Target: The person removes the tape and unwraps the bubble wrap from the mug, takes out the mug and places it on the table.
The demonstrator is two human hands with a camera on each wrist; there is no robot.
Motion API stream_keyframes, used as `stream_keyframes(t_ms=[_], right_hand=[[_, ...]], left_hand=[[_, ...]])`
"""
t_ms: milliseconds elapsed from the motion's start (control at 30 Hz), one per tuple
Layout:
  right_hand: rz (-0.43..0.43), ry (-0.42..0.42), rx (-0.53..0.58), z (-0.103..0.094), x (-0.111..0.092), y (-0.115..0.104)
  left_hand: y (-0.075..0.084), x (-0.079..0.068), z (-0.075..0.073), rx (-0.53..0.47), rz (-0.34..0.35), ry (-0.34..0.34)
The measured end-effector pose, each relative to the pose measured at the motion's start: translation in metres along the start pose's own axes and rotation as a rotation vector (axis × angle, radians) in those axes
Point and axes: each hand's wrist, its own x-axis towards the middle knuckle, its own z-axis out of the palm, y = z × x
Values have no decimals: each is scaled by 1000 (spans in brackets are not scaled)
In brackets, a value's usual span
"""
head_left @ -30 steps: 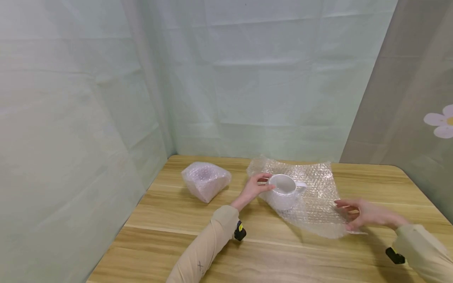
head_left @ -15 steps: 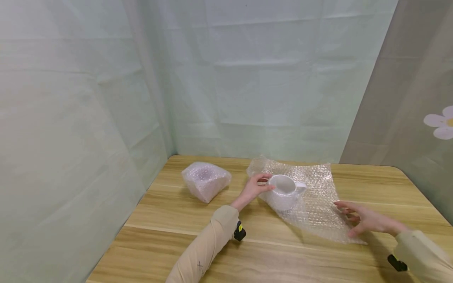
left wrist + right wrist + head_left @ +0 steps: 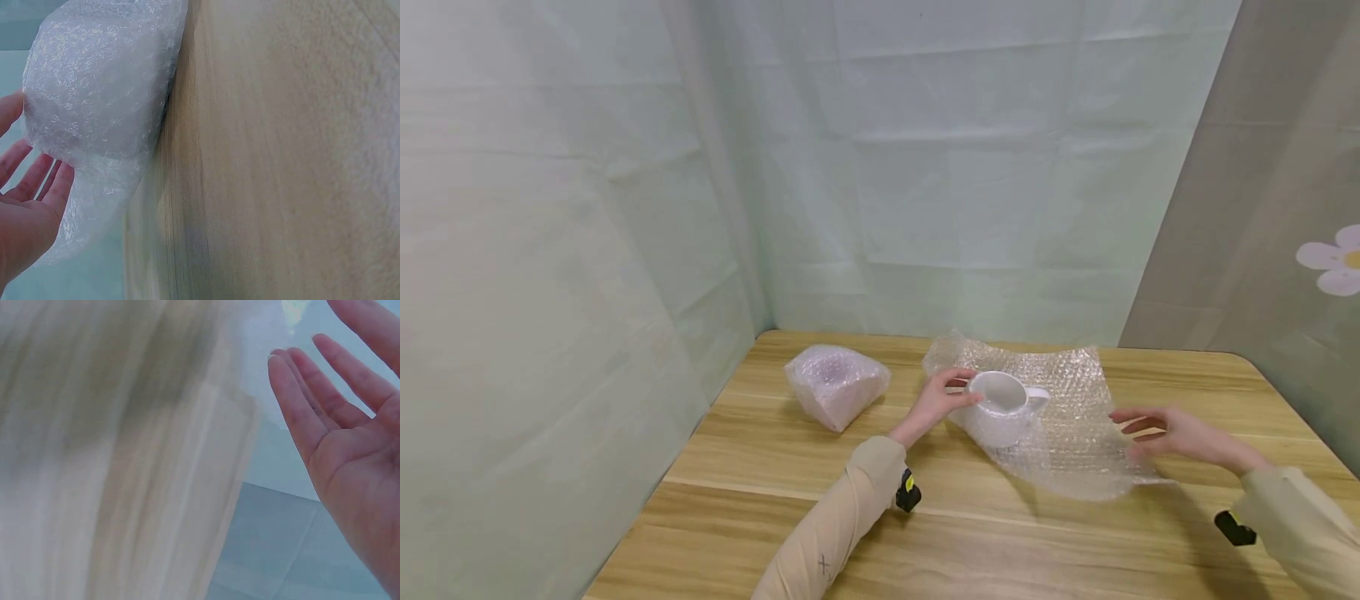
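A white mug [image 3: 1006, 393] stands upright on a sheet of bubble wrap [image 3: 1063, 454], its handle toward the right. Some of the wrap covers the mug's near and left sides. My left hand [image 3: 936, 402] holds the mug from the left through the wrap, thumb near the rim and fingers around the far side. In the left wrist view the fingertips [image 3: 62, 178] touch the wrapped side. My right hand [image 3: 1183, 437] is at the sheet's right edge, fingers extended. The right wrist view shows that palm [image 3: 362, 462] with nothing held in it.
A bundle of bubble wrap [image 3: 837, 385] sits at the back left of the wooden table [image 3: 985, 546]; what is inside is unclear. Pale fabric [image 3: 955, 183] hangs behind the table and along its left side.
The right hand first dipped slightly, then rose, with its thumb moving up toward the fingers. The near right corner of the sheet dropped and has lifted again. Left hand and mug stayed put.
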Motion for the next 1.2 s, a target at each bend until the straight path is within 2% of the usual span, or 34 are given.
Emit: stream_keyframes(t_ms=[133, 233, 400, 767, 1067, 1200], right_hand=[[12, 29, -55, -4, 6, -6], [22, 30, -82, -7, 12, -12], [54, 14, -83, -11, 26, -24], [119, 15, -92, -15, 65, -36], [111, 57, -80, -12, 91, -39], [132, 74, -68, -8, 102, -37]], left_hand=[[17, -7, -2, 4, 1, -11], [21, -10, -3, 13, -13, -12], [21, -10, -4, 15, -13, -10], [22, -10, -5, 11, -17, -16], [22, -10, -2, 22, -20, -5], [21, -10, -2, 30, -22, -4]])
